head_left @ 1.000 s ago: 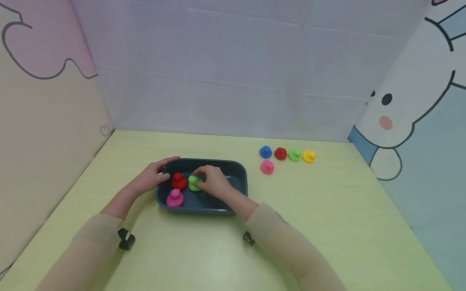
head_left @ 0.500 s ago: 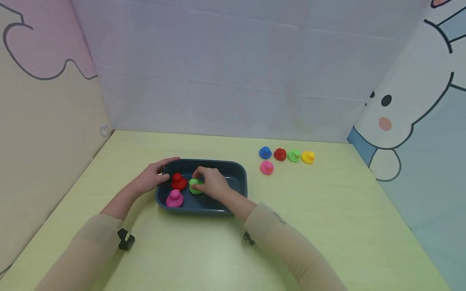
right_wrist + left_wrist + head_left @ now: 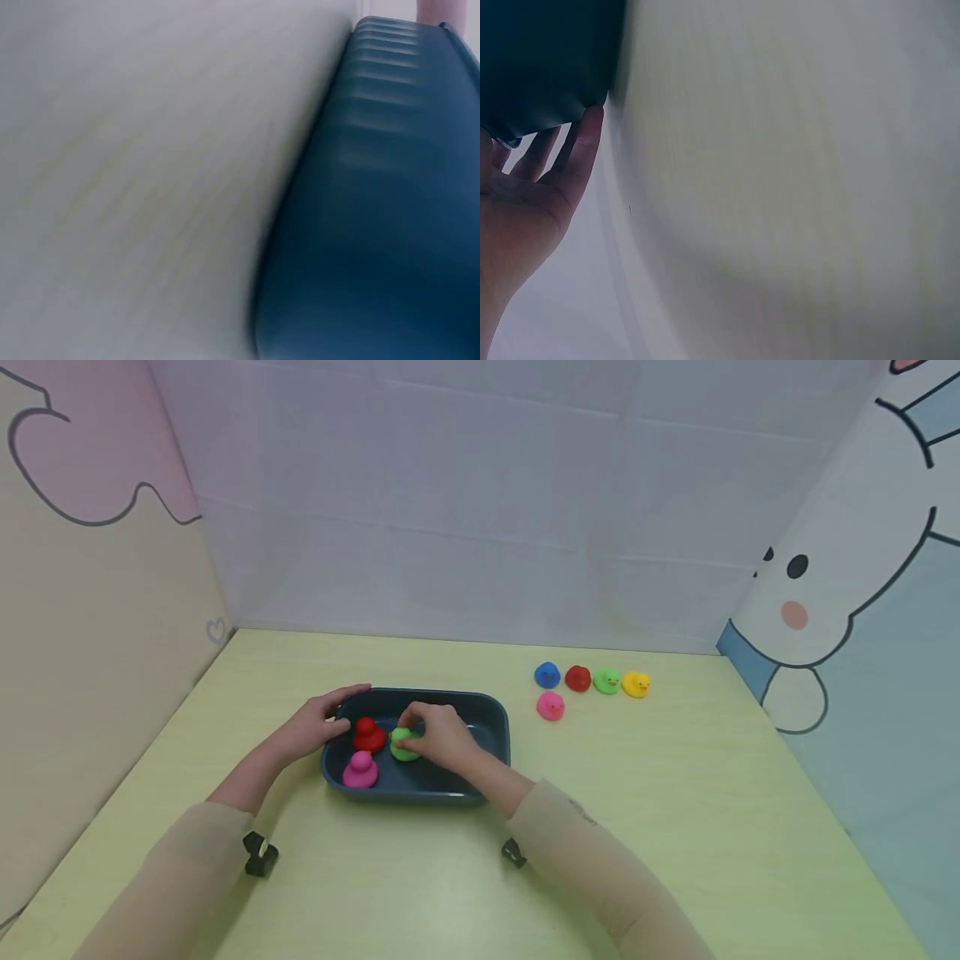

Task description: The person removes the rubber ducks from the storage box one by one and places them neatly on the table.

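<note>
A dark blue tray [image 3: 420, 792] rests on the table in the head view. My left hand [image 3: 313, 725] holds its left end, thumb over the rim; in the left wrist view the fingers [image 3: 585, 142] touch the outer wall. Inside the tray, my right hand [image 3: 441, 737] pinches a green rubber duck [image 3: 403, 752] between thumb and fingers, which cover part of it. To the left of that duck sit a red rubber duck [image 3: 369, 737] and, nearer the front, a pink rubber duck [image 3: 361, 771]. The right wrist view shows mainly the tray's outer side [image 3: 375, 225], with the right hand out of sight.
Right of the tray, small ducks stand on the table [image 3: 675, 818]: blue [image 3: 547, 675], red [image 3: 578, 678], green [image 3: 607, 681] and yellow [image 3: 636, 685] in a row, with a pink one [image 3: 551, 706] in front. A pale cloth wall [image 3: 480, 527] rises behind.
The green duck in my right hand has shifted slightly toward the front of the tray and its head sits differently between the fingers. My left hand and the other ducks have stayed put.
</note>
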The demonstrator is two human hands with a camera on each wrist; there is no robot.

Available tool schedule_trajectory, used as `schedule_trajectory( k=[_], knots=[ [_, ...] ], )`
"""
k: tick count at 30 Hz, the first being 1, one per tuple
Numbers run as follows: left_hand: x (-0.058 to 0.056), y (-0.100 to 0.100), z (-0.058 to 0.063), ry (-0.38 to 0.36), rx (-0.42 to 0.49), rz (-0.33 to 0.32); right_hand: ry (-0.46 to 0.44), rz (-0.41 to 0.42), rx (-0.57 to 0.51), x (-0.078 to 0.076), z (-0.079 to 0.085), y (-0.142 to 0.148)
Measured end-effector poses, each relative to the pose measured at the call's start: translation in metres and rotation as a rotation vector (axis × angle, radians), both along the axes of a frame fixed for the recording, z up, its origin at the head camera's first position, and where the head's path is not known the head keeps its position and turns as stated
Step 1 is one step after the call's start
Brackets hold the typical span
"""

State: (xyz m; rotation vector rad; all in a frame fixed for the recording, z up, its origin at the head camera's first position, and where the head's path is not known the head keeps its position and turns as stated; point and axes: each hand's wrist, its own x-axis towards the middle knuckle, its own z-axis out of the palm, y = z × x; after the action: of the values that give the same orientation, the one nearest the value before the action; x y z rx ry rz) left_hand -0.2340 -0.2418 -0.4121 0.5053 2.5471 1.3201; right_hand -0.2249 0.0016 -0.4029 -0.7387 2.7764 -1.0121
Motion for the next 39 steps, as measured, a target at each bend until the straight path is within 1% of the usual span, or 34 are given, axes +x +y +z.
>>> schedule_trajectory(
  k=[5,11,18,24,28,35,39],
  knots=[
    [0.000,0.000,-0.001,0.001,-0.003,0.003,0.000,0.024,-0.013,0.002,0.005,0.004],
    [0.000,0.001,-0.002,0.001,0.000,0.001,-0.014,0.055,-0.037,0.007,0.020,0.010],
    [-0.001,0.000,-0.003,0.016,0.004,-0.005,-0.003,0.094,-0.022,0.010,0.037,0.019],
    [-0.003,-0.001,-0.004,0.038,0.014,-0.017,-0.007,0.137,-0.033,0.012,0.050,0.027],
    [-0.003,-0.002,-0.005,0.039,0.010,-0.016,-0.004,0.165,-0.033,0.015,0.060,0.034],
    [-0.004,-0.003,-0.006,0.038,0.002,-0.013,0.036,0.193,-0.043,0.017,0.078,0.050],
    [-0.005,-0.002,-0.006,0.034,0.000,-0.011,0.061,0.194,-0.048,0.017,0.087,0.061]
  ],
)
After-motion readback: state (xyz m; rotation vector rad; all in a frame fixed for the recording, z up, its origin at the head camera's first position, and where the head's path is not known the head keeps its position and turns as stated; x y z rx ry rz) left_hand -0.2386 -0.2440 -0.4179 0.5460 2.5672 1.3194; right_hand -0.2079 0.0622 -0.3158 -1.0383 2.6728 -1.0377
